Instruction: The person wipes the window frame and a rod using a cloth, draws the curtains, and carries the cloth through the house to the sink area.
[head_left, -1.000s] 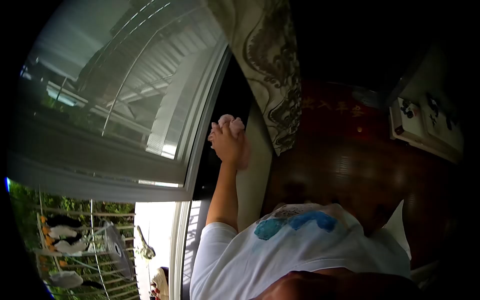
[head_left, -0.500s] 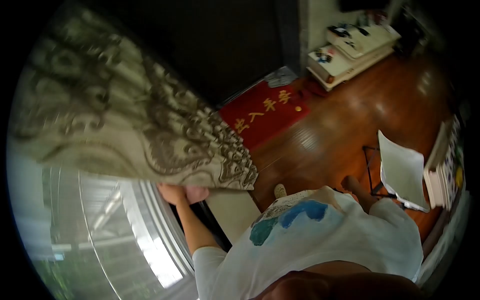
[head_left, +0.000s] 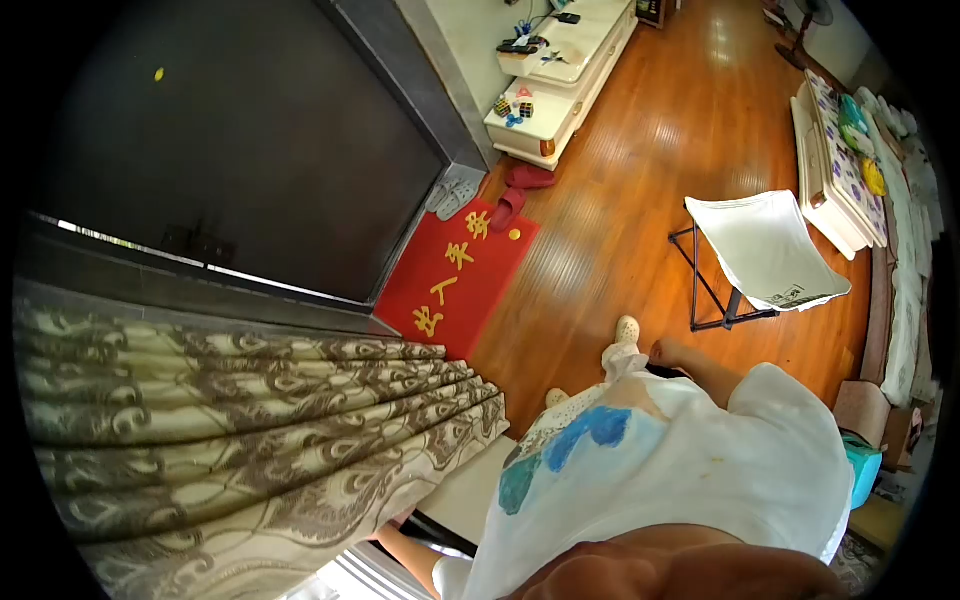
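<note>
My left arm (head_left: pixel 405 550) goes under the curtain (head_left: pixel 250 430), so the hand is hidden; I cannot tell its grip. My right hand (head_left: pixel 665 352) hangs by the chair (head_left: pixel 770 255), apparently empty. I should lift the curtain before wiping further.

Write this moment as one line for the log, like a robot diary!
view: head | left hand: hidden behind curtain | right hand: out of view | floor: red mat, white folding chair | person: white shirt
</note>
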